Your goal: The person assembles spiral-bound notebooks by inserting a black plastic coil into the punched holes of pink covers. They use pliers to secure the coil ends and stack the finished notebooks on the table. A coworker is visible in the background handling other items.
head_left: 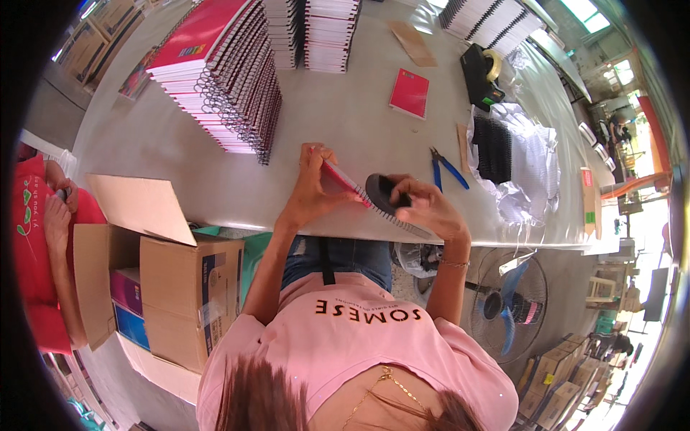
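Observation:
A thin red notebook (336,174) is on edge above the table's near side, gripped between thumb and fingers of my left hand (310,188). Its wire or coil edge (392,218) slants down to the right. In my right hand (433,210), curled fingers hold a black oval piece (377,192) against this bound edge; its exact kind is unclear, and the fingers partly cover it. To the right of the hands lie blue-handled cutting pliers (449,171). Another red notebook (410,93) lies flat farther off.
Tall stacks of spiral notebooks (223,86) stand at the far left. Black binding coils (493,149) sit in white wrapping beside a tape dispenser (480,75). An open carton (183,287) stands at lower left, near another person's hands (59,205). A fan (509,305) stands lower right.

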### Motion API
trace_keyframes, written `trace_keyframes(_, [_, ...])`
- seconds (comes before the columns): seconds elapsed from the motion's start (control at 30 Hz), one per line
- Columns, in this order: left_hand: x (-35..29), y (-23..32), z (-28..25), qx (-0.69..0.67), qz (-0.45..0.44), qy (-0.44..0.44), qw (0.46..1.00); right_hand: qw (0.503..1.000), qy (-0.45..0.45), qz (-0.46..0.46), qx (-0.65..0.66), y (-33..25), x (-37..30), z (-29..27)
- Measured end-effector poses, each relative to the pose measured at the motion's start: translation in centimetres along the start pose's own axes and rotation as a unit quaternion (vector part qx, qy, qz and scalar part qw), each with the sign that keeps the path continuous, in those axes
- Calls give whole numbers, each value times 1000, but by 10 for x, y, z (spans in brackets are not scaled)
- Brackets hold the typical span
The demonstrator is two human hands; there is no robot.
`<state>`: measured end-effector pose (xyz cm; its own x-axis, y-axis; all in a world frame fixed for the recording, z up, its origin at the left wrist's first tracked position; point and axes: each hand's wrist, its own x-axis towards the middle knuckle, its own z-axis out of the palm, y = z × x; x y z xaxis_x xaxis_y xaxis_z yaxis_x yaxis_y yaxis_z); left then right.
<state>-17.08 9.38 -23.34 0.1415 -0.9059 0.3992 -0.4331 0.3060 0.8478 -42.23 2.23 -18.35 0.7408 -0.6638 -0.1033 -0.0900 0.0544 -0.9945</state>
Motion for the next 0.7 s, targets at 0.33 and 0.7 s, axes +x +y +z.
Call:
trace_keyframes(0.33, [-1,-3,-1,3,-9,-8,1000,998,-61,-32,8,-26,-5,15])
trace_keyframes(0.7, [-2,-4,-2,-35,-16,-10,999,995,-13,-20,100,-8,12,14])
